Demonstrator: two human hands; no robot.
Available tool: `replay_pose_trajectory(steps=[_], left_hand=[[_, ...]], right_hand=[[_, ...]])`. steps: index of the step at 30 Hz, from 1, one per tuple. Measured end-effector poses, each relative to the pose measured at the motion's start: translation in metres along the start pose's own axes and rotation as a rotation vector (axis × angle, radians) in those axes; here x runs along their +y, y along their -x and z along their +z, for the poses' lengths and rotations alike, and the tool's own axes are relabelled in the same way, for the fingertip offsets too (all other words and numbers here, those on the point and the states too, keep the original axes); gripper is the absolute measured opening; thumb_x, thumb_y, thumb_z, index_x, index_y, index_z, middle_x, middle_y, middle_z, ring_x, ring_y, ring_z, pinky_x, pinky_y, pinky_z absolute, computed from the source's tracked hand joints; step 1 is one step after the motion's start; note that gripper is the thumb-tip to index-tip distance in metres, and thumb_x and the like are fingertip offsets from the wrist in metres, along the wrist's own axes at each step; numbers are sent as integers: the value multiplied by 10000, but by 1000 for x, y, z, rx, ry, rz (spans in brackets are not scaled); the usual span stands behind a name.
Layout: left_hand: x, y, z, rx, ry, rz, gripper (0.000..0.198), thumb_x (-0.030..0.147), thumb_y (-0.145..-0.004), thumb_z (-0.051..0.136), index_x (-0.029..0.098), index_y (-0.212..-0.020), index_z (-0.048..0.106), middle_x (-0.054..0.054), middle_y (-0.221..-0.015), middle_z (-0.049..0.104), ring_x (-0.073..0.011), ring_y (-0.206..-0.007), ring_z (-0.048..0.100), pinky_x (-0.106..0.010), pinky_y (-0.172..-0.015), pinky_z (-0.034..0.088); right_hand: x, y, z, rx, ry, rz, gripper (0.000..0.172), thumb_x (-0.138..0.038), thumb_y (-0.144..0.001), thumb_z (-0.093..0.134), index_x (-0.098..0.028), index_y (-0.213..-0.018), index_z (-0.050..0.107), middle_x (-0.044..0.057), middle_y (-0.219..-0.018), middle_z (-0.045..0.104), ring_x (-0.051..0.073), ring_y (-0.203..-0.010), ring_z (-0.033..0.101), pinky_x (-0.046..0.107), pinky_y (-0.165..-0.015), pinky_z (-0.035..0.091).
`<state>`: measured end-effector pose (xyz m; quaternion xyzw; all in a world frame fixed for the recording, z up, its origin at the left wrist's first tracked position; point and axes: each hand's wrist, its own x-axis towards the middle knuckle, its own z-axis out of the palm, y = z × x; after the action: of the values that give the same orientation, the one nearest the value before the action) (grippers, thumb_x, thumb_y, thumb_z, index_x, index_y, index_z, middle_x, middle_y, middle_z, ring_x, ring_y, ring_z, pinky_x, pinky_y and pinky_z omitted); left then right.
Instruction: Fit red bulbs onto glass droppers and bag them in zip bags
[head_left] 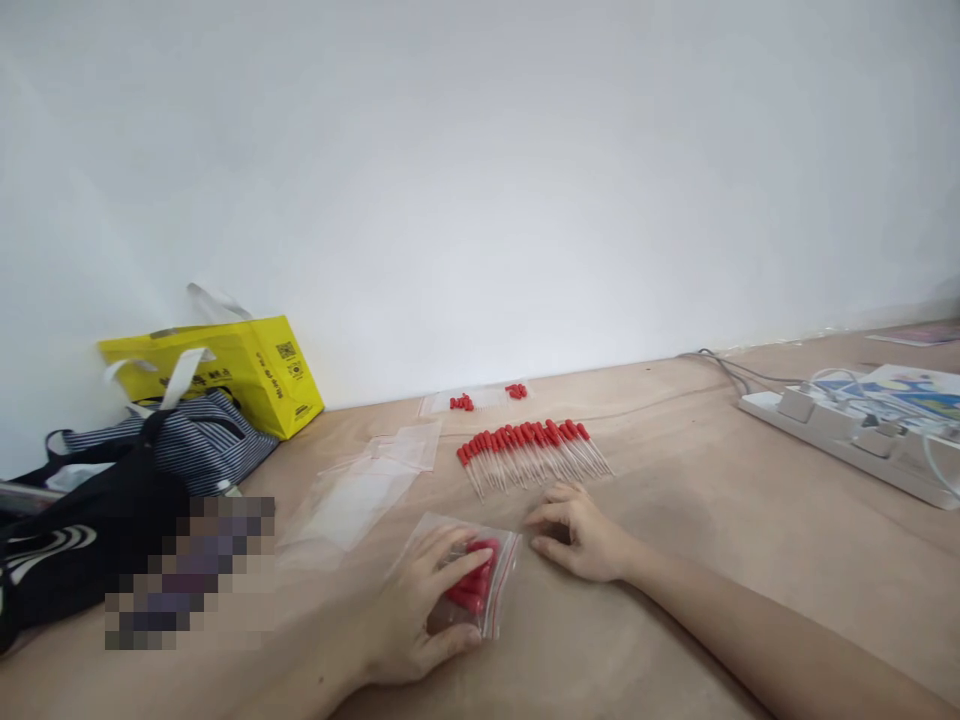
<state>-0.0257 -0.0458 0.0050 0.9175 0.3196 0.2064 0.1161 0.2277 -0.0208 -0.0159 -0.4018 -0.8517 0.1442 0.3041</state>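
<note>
My left hand (424,610) lies on a clear zip bag (501,590) with red pieces (474,578) inside. Its fingers stretch over the bag and the thumb rests apart near the lower edge; part of the bag is hidden beneath the hand. To the right, my right hand (574,530) rests on the table with fingers loosely bent, thumb apart, and nothing visible between them. Just beyond it lies a slanting row of several thin, pale sticks with red tips (525,450). Farther back, two small clusters of short red pieces (461,403) sit on clear plastic (491,400).
Flat clear bags (367,490) overlap left of the row. A yellow carrier bag (255,370), a striped bag (202,440) and a black bag (90,540) stand at the left. On the right are a white power strip (840,440) and cables (727,370). A white wall (480,200) rises behind.
</note>
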Motion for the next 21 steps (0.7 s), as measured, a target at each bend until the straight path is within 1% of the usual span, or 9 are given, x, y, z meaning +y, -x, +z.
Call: replay_pose_trajectory(steps=[4, 6, 8, 10, 11, 14, 16, 19, 21], left_hand=[[-5, -10, 4, -173, -2, 19, 552, 407, -768, 519, 327, -1280, 327, -69, -1342, 354, -281, -1200, 326, -488, -960, 293], [-4, -18, 3, -217, 29, 28, 625, 450, -728, 559, 313, -1288, 317, -82, -1354, 332, -294, -1203, 320, -488, -955, 301], [-4, -25, 2, -222, 60, 35, 724, 494, -649, 624, 295, -1282, 336, -96, -1346, 343, -310, -1187, 339, -483, -942, 321], [-7, -30, 2, -169, 62, 48, 748, 490, -605, 663, 271, -1261, 378, -110, -1308, 394, -308, -1153, 384, -466, -927, 346], [-9, -32, 3, -115, 48, 64, 698, 457, -624, 660, 257, -1243, 406, -114, -1272, 434, -295, -1125, 416, -452, -917, 361], [-14, -31, 9, 109, -56, 149, 431, 283, -732, 568, 210, -1151, 496, -114, -1107, 554, -232, -994, 519, -385, -843, 430], [-15, -27, 12, 215, -166, 237, 309, 210, -762, 514, 199, -1070, 545, -99, -991, 607, -202, -906, 563, -344, -777, 464], [-13, -22, 14, 252, -327, 361, 204, 174, -786, 487, 207, -957, 593, -63, -869, 646, -181, -818, 593, -307, -707, 483], [-12, -20, 13, 256, -398, 421, 192, 143, -792, 475, 214, -914, 605, -40, -818, 656, -172, -776, 601, -293, -670, 483]], right_hand=[[-1, -3, 6, 5, -15, 4, 345, -136, -712, 533, -258, -1030, 589, 40, -908, 558, 185, -873, 486, 348, -787, 352], [1, -5, 6, 2, -25, -9, 361, -122, -721, 520, -266, -1045, 584, 41, -922, 556, 181, -884, 487, 333, -782, 360], [5, -8, 6, -5, -23, -24, 321, -150, -735, 531, -271, -1023, 601, 35, -896, 569, 178, -872, 496, 330, -783, 362], [9, -10, 6, -8, -28, -36, 249, -207, -755, 541, -270, -980, 627, 28, -833, 586, 169, -823, 515, 320, -766, 372], [10, -12, 6, -3, -36, -39, 217, -239, -768, 537, -266, -958, 639, 26, -803, 594, 163, -794, 526, 310, -747, 380], [7, -15, 9, 41, -80, -29, 211, -284, -807, 488, -250, -932, 654, 26, -750, 627, 149, -716, 551, 281, -688, 404], [2, -17, 12, 68, -138, -17, 236, -267, -824, 451, -238, -946, 651, 26, -749, 655, 149, -697, 570, 272, -675, 422], [-6, -18, 14, 78, -235, 5, 272, -229, -828, 413, -227, -977, 640, 22, -774, 681, 153, -696, 597, 272, -684, 452], [-8, -17, 13, 69, -282, 16, 290, -206, -817, 405, -222, -996, 633, 23, -818, 686, 159, -721, 610, 280, -699, 464]])
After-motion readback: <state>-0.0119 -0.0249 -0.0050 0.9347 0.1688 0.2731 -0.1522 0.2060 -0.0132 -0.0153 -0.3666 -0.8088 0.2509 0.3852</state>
